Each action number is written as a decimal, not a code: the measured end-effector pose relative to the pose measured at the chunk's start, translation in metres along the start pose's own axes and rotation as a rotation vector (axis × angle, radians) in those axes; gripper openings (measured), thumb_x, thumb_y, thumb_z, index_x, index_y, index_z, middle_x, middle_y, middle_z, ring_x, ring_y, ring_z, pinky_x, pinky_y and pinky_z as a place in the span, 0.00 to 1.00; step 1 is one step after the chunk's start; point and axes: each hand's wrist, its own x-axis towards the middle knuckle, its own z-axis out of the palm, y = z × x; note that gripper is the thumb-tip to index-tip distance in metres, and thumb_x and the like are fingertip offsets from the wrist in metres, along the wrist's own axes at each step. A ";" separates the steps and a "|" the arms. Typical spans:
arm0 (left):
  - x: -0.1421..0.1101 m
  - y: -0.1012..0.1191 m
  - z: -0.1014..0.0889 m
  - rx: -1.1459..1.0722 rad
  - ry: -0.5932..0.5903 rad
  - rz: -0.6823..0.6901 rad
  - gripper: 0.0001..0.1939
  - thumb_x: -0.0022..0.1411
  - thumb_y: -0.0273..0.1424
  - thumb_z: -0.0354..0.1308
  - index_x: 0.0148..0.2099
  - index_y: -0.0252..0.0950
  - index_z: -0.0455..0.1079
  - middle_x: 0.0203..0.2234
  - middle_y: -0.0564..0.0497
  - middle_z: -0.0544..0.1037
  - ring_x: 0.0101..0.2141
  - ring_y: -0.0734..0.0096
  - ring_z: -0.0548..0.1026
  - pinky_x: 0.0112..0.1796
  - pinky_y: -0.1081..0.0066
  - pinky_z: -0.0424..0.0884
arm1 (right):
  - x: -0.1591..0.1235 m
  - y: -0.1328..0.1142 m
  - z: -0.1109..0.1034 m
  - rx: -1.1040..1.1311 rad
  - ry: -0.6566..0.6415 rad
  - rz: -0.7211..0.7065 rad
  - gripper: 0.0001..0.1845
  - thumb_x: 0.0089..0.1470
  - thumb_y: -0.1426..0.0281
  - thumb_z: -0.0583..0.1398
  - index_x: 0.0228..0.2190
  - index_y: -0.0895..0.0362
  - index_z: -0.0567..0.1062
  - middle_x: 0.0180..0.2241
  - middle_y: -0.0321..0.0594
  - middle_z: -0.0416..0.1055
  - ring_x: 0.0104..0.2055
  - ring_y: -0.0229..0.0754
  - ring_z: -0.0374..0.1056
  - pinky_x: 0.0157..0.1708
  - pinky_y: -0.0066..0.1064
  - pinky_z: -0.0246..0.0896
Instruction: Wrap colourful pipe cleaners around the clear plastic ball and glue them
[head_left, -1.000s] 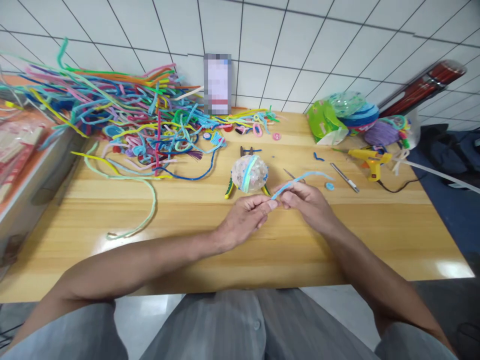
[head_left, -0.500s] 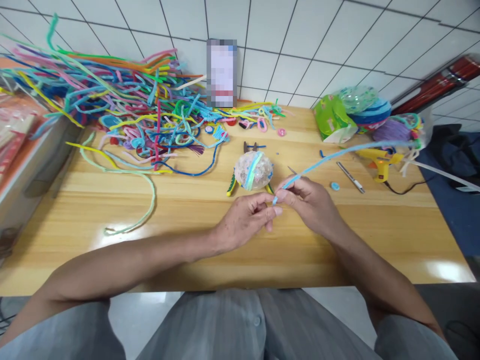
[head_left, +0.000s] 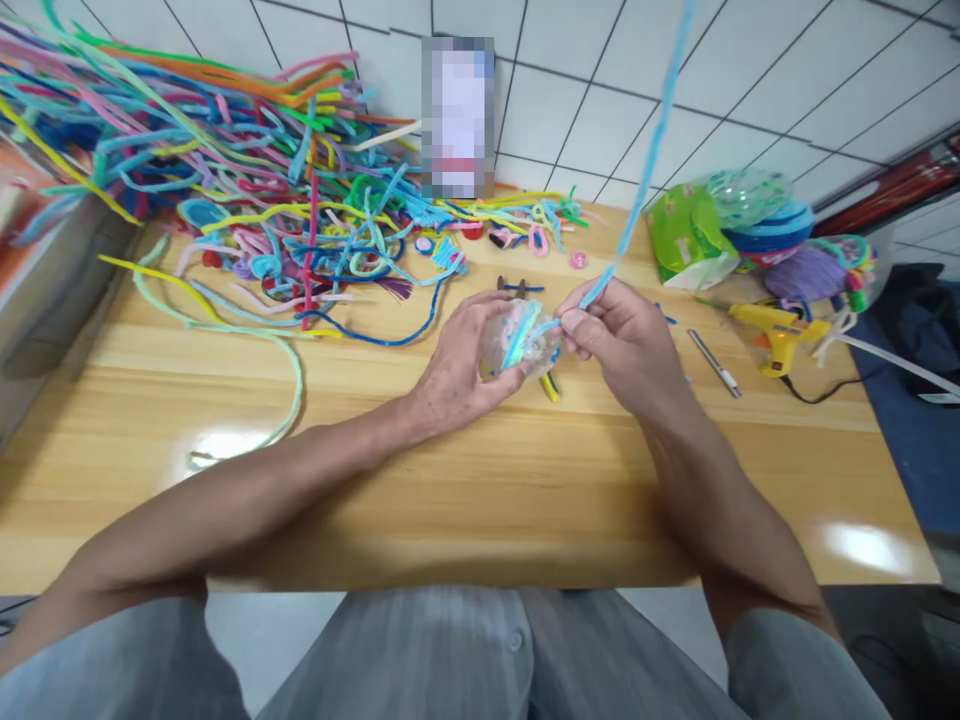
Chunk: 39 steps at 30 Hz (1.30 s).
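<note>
My left hand (head_left: 469, 360) is closed around the left side of a clear, rounded plastic piece (head_left: 493, 345) with blue and green strips across it. Between the thumb and fingers of my right hand (head_left: 619, 345) is a light blue pipe cleaner (head_left: 646, 170). Its long part rises up past the top of the view, and its short end reaches over the plastic piece. Whether that end touches the piece I cannot tell. Pliers with a yellow and green handle (head_left: 550, 387) lie partly hidden under the piece, their dark jaws showing behind it.
A big heap of coloured pipe cleaners (head_left: 247, 190) covers the back left. A phone (head_left: 457, 120) leans on the tiled wall. To the right are a yellow glue gun (head_left: 780, 335), a pen-like tool (head_left: 714, 362), a green packet (head_left: 690, 235) and a purple bundle (head_left: 804, 270).
My left hand has let go of the pipe cleaner's end and taken hold of the plastic piece. My right hand has moved up and right, swinging the pipe cleaner upright.
</note>
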 end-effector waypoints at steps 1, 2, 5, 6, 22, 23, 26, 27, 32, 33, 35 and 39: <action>-0.001 -0.001 0.000 -0.008 -0.009 -0.002 0.31 0.70 0.38 0.67 0.69 0.38 0.60 0.66 0.35 0.73 0.68 0.49 0.73 0.68 0.47 0.70 | 0.000 0.001 0.001 -0.001 -0.007 0.002 0.09 0.63 0.62 0.70 0.35 0.49 0.77 0.28 0.33 0.73 0.30 0.39 0.70 0.31 0.34 0.70; -0.001 -0.001 0.000 -0.013 -0.013 0.000 0.31 0.70 0.38 0.66 0.69 0.38 0.60 0.66 0.36 0.73 0.67 0.50 0.73 0.68 0.48 0.71 | 0.001 0.001 0.002 -0.001 -0.012 0.007 0.08 0.63 0.62 0.70 0.35 0.49 0.77 0.28 0.33 0.72 0.30 0.40 0.70 0.31 0.34 0.70; -0.003 -0.001 0.000 -0.028 -0.011 0.008 0.31 0.70 0.37 0.66 0.69 0.38 0.61 0.65 0.36 0.74 0.67 0.51 0.74 0.67 0.49 0.72 | 0.002 0.002 0.002 -0.005 -0.020 0.032 0.09 0.63 0.61 0.70 0.34 0.49 0.77 0.27 0.32 0.70 0.30 0.39 0.70 0.31 0.34 0.70; -0.003 -0.001 0.000 -0.033 -0.011 0.006 0.31 0.70 0.37 0.67 0.69 0.38 0.61 0.65 0.36 0.74 0.66 0.50 0.74 0.67 0.49 0.72 | 0.002 0.002 0.002 -0.010 -0.022 0.040 0.10 0.63 0.60 0.70 0.34 0.49 0.77 0.27 0.32 0.70 0.30 0.40 0.70 0.31 0.34 0.70; -0.003 -0.004 0.001 -0.037 -0.001 0.028 0.31 0.71 0.39 0.67 0.69 0.39 0.61 0.65 0.37 0.74 0.67 0.51 0.74 0.67 0.49 0.73 | -0.002 0.007 0.007 -0.001 -0.015 0.035 0.11 0.61 0.58 0.71 0.35 0.49 0.77 0.27 0.32 0.73 0.31 0.40 0.71 0.33 0.34 0.72; -0.003 -0.004 0.001 -0.037 0.001 0.030 0.31 0.71 0.39 0.66 0.69 0.39 0.61 0.65 0.36 0.74 0.67 0.51 0.74 0.67 0.50 0.73 | -0.002 0.007 0.006 -0.002 -0.014 0.034 0.11 0.61 0.58 0.71 0.36 0.49 0.77 0.28 0.32 0.73 0.31 0.40 0.71 0.32 0.34 0.71; -0.003 -0.005 0.000 -0.038 -0.005 0.028 0.30 0.72 0.40 0.66 0.69 0.39 0.61 0.65 0.36 0.74 0.67 0.51 0.74 0.67 0.50 0.73 | -0.001 0.006 0.005 -0.011 -0.007 0.012 0.13 0.62 0.56 0.71 0.36 0.49 0.76 0.28 0.33 0.73 0.31 0.41 0.70 0.32 0.34 0.70; -0.003 -0.005 0.000 -0.037 -0.012 0.026 0.31 0.72 0.40 0.66 0.70 0.39 0.61 0.65 0.36 0.73 0.67 0.51 0.74 0.67 0.50 0.73 | -0.001 0.006 0.004 -0.016 -0.007 0.005 0.13 0.62 0.55 0.70 0.36 0.48 0.76 0.28 0.33 0.72 0.31 0.41 0.70 0.32 0.34 0.70; -0.003 -0.005 0.000 -0.031 -0.015 0.019 0.31 0.72 0.41 0.66 0.70 0.39 0.61 0.66 0.36 0.73 0.67 0.51 0.74 0.67 0.49 0.73 | -0.001 0.007 0.002 -0.036 -0.022 -0.006 0.16 0.62 0.51 0.71 0.36 0.48 0.76 0.27 0.33 0.68 0.31 0.42 0.69 0.33 0.35 0.69; -0.003 -0.005 0.000 -0.033 -0.013 0.018 0.31 0.72 0.41 0.66 0.70 0.39 0.61 0.66 0.36 0.73 0.67 0.51 0.73 0.67 0.49 0.73 | -0.001 0.008 0.002 -0.034 -0.028 -0.008 0.16 0.62 0.51 0.71 0.36 0.48 0.76 0.28 0.33 0.68 0.32 0.42 0.69 0.33 0.35 0.69; -0.003 -0.006 0.000 -0.040 -0.013 0.020 0.31 0.72 0.41 0.67 0.70 0.40 0.61 0.65 0.36 0.73 0.67 0.51 0.73 0.67 0.49 0.73 | -0.001 0.007 0.001 -0.030 -0.039 -0.009 0.16 0.62 0.52 0.71 0.36 0.48 0.76 0.29 0.34 0.69 0.32 0.42 0.69 0.33 0.35 0.69; -0.003 -0.007 0.001 -0.052 -0.005 0.032 0.31 0.71 0.40 0.67 0.70 0.40 0.61 0.65 0.37 0.74 0.67 0.51 0.73 0.67 0.49 0.73 | -0.001 0.007 -0.001 -0.031 -0.046 0.001 0.15 0.62 0.52 0.71 0.36 0.48 0.77 0.29 0.34 0.73 0.30 0.41 0.68 0.32 0.35 0.68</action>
